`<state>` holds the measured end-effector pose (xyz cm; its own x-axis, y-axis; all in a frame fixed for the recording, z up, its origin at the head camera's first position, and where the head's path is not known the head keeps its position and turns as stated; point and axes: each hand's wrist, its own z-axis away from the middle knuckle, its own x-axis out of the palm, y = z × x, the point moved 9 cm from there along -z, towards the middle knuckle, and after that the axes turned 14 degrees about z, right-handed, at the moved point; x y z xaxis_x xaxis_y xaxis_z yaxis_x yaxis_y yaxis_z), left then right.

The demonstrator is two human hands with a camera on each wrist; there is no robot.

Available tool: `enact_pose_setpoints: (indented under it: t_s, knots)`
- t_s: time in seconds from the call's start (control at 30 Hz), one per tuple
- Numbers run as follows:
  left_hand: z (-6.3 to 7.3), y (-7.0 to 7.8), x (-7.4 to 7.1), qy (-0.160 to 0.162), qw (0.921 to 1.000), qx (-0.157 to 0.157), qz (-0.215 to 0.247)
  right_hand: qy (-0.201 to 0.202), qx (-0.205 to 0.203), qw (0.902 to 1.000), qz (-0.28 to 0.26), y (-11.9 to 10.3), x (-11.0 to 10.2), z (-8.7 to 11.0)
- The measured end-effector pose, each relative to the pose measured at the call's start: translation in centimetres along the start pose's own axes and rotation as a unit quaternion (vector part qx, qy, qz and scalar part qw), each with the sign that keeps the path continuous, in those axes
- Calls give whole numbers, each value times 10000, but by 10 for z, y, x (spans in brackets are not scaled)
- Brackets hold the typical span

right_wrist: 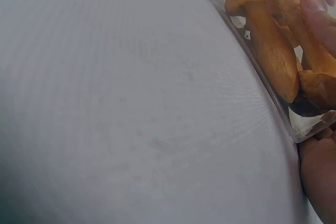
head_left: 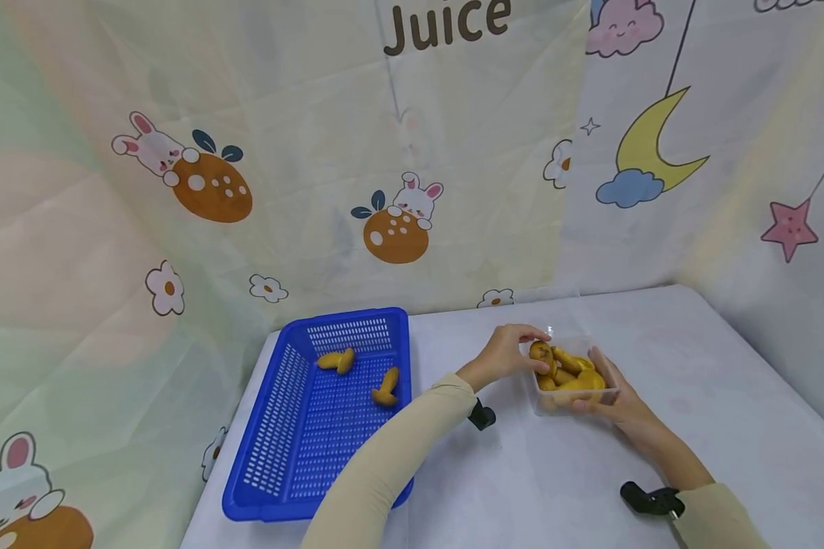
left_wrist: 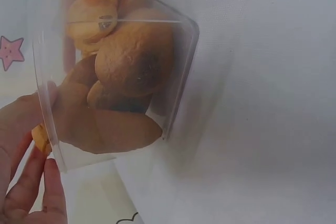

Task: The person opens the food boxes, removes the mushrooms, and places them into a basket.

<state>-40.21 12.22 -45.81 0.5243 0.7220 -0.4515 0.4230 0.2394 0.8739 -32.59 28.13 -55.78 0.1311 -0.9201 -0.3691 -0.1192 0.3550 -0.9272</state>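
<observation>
Left hand [head_left: 501, 355] pinches mushroom [head_left: 541, 351], probably light, firm, best stem-held, at tub's [head_left: 558, 401] left edge; right hand [head_left: 621, 402] grips tub.

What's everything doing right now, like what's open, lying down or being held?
Blue rectangular perforated plastic basket: open on top.
Two yellow-brown mushrooms in it: lying down, apart.
Clear rectangular plastic box: open on top, held.
Yellow-brown mushrooms in the box: piled together.
Bare left hand: pinching a mushroom at the box.
Bare right hand: holding the box's side.
</observation>
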Motion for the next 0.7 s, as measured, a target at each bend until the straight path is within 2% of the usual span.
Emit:
enact_pose_setpoints:
  t_s: [0.33,0.7]
  knots:
    - [1,0,3,-264,9996,-109,-30,31,-22,9998,209,-2,-1,0]
    - [0,0,2,-180,9996,-94,-174,68,31,9995,302,-1,-1,-1]
